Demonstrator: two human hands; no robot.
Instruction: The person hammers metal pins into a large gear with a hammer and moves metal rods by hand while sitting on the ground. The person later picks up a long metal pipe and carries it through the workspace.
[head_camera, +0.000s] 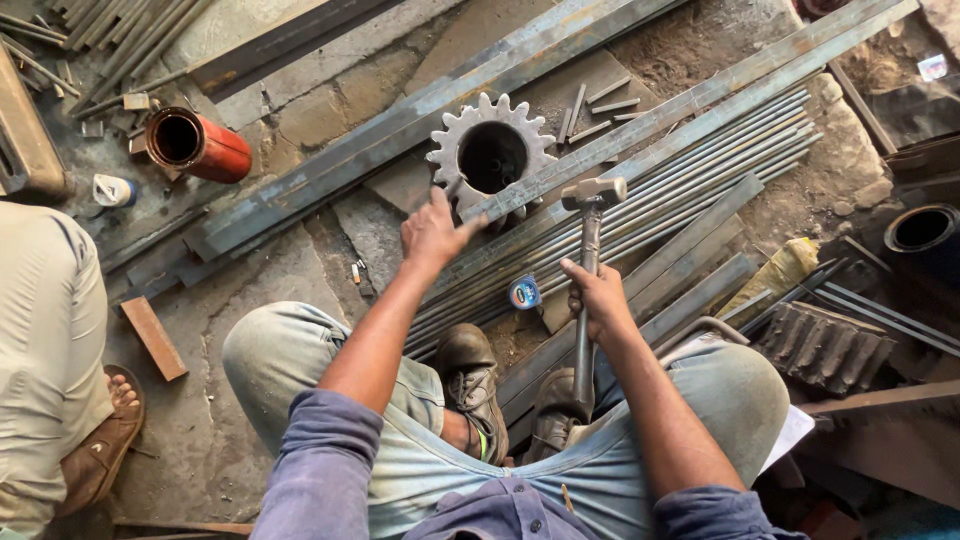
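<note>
Squatting over the steel pile, hammer in hand

Right hand (598, 297) has its fingers wrapped round the hammer (590, 240) handle, head up at 12 o'clock. Left hand (432, 232), fingers loosely spread, presses the flat bar (640, 130) beside the gear (490, 155).

Bare floor (230, 290) left of knees open. Ahead blocked: steel bars (640, 200) crossing, gear wheel (490, 155) under left hand (432, 232). Right side crowded by toothed block (825, 345), pipe (922, 230). Bystander's foot (105, 430) far left.
</note>
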